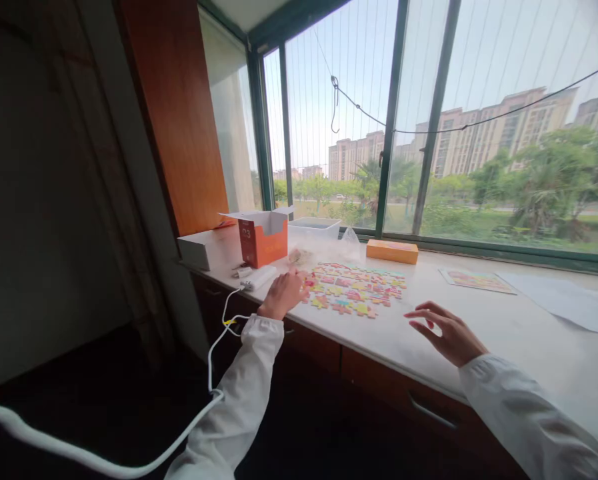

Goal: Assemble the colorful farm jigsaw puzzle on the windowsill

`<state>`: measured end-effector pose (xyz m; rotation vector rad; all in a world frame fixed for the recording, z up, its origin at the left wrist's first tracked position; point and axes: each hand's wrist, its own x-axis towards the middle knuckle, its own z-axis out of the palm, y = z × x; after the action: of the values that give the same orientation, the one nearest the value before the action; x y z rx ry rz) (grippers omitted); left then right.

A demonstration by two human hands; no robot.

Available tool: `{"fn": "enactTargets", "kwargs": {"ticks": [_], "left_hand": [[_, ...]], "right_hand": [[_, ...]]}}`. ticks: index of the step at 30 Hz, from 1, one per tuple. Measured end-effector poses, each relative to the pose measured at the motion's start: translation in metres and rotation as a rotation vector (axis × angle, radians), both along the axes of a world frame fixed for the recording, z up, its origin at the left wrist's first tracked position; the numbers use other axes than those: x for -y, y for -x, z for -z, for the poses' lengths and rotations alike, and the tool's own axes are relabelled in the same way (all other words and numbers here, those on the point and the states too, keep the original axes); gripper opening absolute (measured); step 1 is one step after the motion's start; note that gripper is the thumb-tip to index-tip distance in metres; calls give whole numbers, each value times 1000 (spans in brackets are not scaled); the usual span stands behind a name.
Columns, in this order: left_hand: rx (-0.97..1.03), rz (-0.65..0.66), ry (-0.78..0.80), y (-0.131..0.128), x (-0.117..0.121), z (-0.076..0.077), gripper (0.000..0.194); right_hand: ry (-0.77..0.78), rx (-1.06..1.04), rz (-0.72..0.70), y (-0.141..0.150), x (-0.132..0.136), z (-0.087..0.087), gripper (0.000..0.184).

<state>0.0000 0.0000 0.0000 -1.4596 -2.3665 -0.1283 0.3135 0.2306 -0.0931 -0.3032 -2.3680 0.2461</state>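
Pastel jigsaw pieces [351, 290] partly hidden by left hand [283, 295]

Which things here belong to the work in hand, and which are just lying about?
In use: left hand at the jigsaw pieces, right hand above the countertop.
Lying about: open orange box, flat orange box, plastic tub, picture card.

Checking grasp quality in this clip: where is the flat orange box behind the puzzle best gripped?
Likely from above with the right hand, thumb and fingers spanning the orange box's short width. It lies flat, long and low on the white sill, its top is free, and there seems to be a gap behind it.
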Motion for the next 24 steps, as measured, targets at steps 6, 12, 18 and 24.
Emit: {"fn": "enactTargets", "kwargs": {"ticks": [6,12,18,24], "left_hand": [[43,-379,138,68,56,13,41],[38,-331,169,83,65,29,44],[6,-282,146,89,70,36,47],[0,-164,77,71,75,44,54]], "right_hand": [[30,14,-40,0,-12,15,41],[40,101,-82,-3,-15,19,36],[63,154,-95,-6,-20,21,33],[82,195,-88,-7,-20,20,36]]}}
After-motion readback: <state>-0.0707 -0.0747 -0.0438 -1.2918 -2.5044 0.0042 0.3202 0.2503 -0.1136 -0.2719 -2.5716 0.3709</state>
